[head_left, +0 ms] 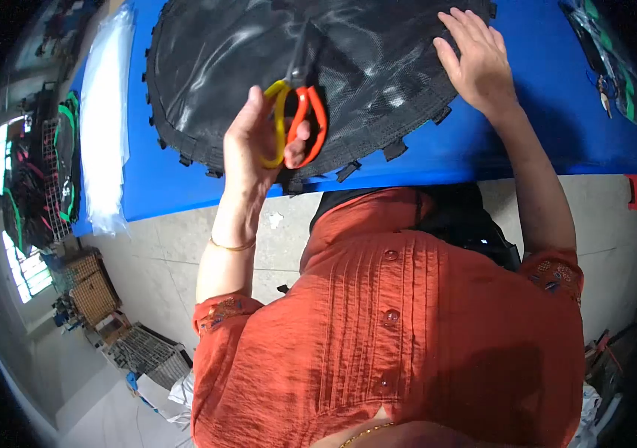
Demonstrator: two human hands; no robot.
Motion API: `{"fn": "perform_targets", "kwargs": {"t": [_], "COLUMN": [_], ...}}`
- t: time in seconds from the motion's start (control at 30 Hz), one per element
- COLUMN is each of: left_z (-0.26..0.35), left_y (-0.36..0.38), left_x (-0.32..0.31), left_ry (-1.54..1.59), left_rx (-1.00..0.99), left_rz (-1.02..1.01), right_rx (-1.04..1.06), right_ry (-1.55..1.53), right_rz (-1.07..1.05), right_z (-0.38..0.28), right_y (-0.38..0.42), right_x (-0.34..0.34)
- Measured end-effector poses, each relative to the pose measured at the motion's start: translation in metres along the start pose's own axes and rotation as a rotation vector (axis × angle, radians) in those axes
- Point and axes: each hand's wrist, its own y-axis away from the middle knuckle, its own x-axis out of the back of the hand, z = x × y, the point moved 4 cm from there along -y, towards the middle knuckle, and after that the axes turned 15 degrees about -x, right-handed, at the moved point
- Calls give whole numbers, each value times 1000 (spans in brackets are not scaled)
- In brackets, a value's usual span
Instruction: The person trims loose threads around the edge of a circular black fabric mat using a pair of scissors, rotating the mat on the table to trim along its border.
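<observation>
My left hand (247, 142) is turned palm up and wrapped around a pair of scissors (317, 127) with one yellow and one red handle. The dark blades point away from me, over a round black mesh sheet (206, 82). Short black tabs stick out along the sheet's bound edge. At the sheet's right side, my right hand (479, 67) lies palm down on its rim, fingers stretched out and thumb apart.
The sheet lies on a blue table (161, 187). Clear plastic film (105, 127) lies along the table's left side. At the far right are a small metal tool (604, 95) and green-and-black packaged pieces (625, 67). Green-edged black items (66, 160) hang beyond the table's left.
</observation>
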Motion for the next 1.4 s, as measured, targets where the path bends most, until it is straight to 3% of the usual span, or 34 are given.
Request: {"fn": "perform_targets", "kwargs": {"t": [0.27, 0.4, 0.57, 0.9, 1.07, 1.23, 1.4], "left_z": [-23, -11, 5, -29, -5, 17, 8], "left_y": [-62, -49, -17, -66, -29, 14, -1], "left_x": [-87, -62, -9, -90, -37, 29, 11], "left_ry": [-39, -40, -65, -2, -58, -63, 32], "left_rx": [-39, 96, 72, -57, -58, -89, -111], "left_rz": [-301, -221, -141, -279, -97, 141, 127], "right_rx": [40, 40, 14, 88, 93, 149, 128], "right_ry": [13, 9, -18, 50, 14, -40, 22], "right_rz": [45, 46, 26, 109, 145, -46, -126], "right_z": [7, 8, 1, 21, 17, -32, -54], "right_y": [2, 1, 2, -1, 4, 38, 46], "right_x": [-12, -11, -2, -27, -16, 12, 10]}}
